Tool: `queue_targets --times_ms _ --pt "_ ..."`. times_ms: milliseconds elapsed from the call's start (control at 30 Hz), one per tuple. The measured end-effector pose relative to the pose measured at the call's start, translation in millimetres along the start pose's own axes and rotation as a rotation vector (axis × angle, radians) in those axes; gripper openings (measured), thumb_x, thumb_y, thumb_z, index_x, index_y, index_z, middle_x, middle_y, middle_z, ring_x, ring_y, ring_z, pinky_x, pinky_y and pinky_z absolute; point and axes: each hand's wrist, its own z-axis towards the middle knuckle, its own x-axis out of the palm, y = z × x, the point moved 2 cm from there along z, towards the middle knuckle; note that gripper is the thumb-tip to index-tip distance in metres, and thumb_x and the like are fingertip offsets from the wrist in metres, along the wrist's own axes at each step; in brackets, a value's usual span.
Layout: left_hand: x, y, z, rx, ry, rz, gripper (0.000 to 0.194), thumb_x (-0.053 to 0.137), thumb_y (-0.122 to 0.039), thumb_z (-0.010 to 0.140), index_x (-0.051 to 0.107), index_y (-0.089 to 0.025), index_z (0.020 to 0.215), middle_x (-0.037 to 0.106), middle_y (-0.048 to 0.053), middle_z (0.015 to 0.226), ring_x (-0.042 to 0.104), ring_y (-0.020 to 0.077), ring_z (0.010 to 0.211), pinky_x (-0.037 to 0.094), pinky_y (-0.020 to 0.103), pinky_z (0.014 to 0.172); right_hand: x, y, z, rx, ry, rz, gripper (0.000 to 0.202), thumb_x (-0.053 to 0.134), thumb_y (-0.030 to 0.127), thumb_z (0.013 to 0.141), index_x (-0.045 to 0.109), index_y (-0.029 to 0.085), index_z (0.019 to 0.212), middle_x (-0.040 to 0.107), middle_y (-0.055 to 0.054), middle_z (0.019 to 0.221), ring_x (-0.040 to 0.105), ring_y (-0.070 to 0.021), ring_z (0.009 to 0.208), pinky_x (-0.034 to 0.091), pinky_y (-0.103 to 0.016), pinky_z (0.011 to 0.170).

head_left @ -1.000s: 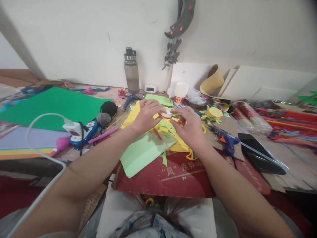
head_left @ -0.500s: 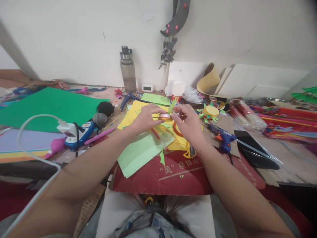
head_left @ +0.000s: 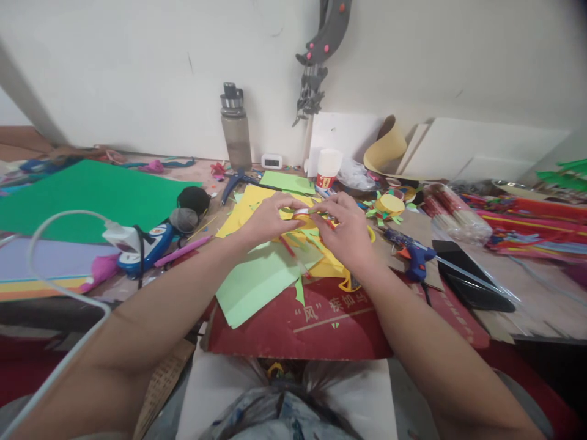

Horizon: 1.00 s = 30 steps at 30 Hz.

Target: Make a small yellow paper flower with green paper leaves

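Note:
Over the pile of paper, my left hand (head_left: 268, 219) grips a small round ring (head_left: 301, 214) with white, red and yellow bands between thumb and fingers. My right hand (head_left: 349, 231) is closed at the ring's right side, its fingertips pinching a light green paper strip (head_left: 312, 211) against it. Most of the strip is hidden by the fingers. Beneath the hands lie yellow paper (head_left: 243, 211), a folded light green sheet (head_left: 257, 287) and thin green scraps. Yellow-handled scissors (head_left: 347, 283) lie partly under my right hand.
A blue glue gun (head_left: 416, 255) and a black phone (head_left: 472, 278) lie to the right. Behind stand a paper cup (head_left: 328, 168) and a water bottle (head_left: 236, 134). A yellow disc with green tabs (head_left: 389, 205) sits at the back right. A white cable (head_left: 34, 244) curves at left.
My right hand has moved slightly left, its fingertips now closer over the ring. The green strip that stood up from the ring is now pressed down and mostly covered by fingers.

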Motion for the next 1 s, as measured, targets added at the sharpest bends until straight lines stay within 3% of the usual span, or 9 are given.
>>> queue_targets --times_ms 133,333,467,1000 --pt "-0.2 -1 0 0.009 0.032 -0.014 0.020 0.076 -0.028 0.076 0.074 -0.020 0.094 0.076 0.004 0.102 0.066 0.0193 0.099 0.049 0.033 0.094 1 0 0 0.028 -0.008 0.001 0.009 0.064 0.021 0.087 0.071 0.022 0.081 0.063 -0.007 0.089 0.059 -0.0228 0.089 0.047 -0.040 0.081" --pt "4.2 1 -1 0.080 0.032 -0.002 0.017 0.073 -0.025 0.076 0.074 -0.020 0.093 0.075 0.005 0.101 0.065 0.0199 0.101 0.048 0.035 0.096 1 -11 3 0.352 0.000 0.241 0.010 0.067 0.026 0.081 0.067 0.021 0.073 0.063 -0.001 0.078 0.051 -0.0149 0.069 0.042 -0.032 0.068" --pt "4.7 0 -1 0.049 0.056 0.018 0.018 0.071 -0.026 0.077 0.075 -0.021 0.095 0.075 0.004 0.101 0.065 0.0198 0.101 0.048 0.035 0.096 2 -15 4 0.515 0.046 0.393 0.018 0.068 0.034 0.077 0.064 0.020 0.069 0.060 0.001 0.071 0.046 -0.0132 0.065 0.038 -0.030 0.065" --pt "2.0 -4 -1 -0.015 0.104 -0.013 0.020 0.070 -0.030 0.075 0.073 -0.020 0.093 0.075 0.003 0.102 0.065 0.0192 0.098 0.049 0.035 0.095 1 -6 5 0.389 0.033 0.245 0.015 0.064 0.027 0.082 0.065 0.021 0.069 0.065 -0.001 0.076 0.052 -0.0148 0.070 0.042 -0.032 0.069"
